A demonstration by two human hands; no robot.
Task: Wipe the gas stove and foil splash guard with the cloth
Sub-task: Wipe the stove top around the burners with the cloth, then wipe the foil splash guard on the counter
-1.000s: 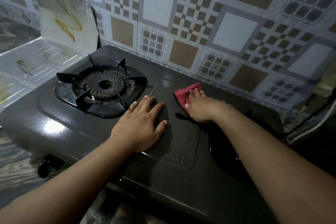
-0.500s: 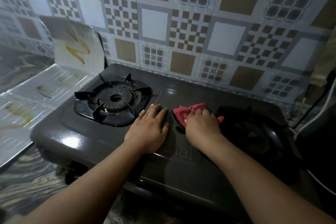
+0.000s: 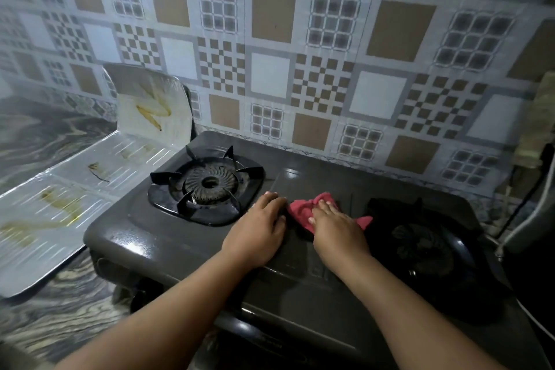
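A dark two-burner gas stove [image 3: 156, 237] stands against the tiled wall. Its left burner [image 3: 210, 183] is lit by glare, and the right burner [image 3: 426, 246] lies in shadow. My right hand [image 3: 338, 227] presses a red cloth [image 3: 303, 209] flat on the stove's middle panel between the burners. My left hand [image 3: 258, 231] lies flat on the stove just left of the cloth, fingers together, holding nothing. A foil splash guard [image 3: 90, 171] with yellow-brown grease stains is folded down on the counter left of the stove, with one panel [image 3: 150, 102] upright.
The patterned tile wall [image 3: 330, 69] rises directly behind the stove. A marbled counter [image 3: 45, 324] runs under the foil and in front. At the far right a dark object [image 3: 528, 249] and cables [image 3: 522, 198] crowd the stove's edge.
The view has pulled back and tilted up, showing more wall. My right hand with the cloth has slid toward me and to the right on the middle panel; the left hand stays planted.
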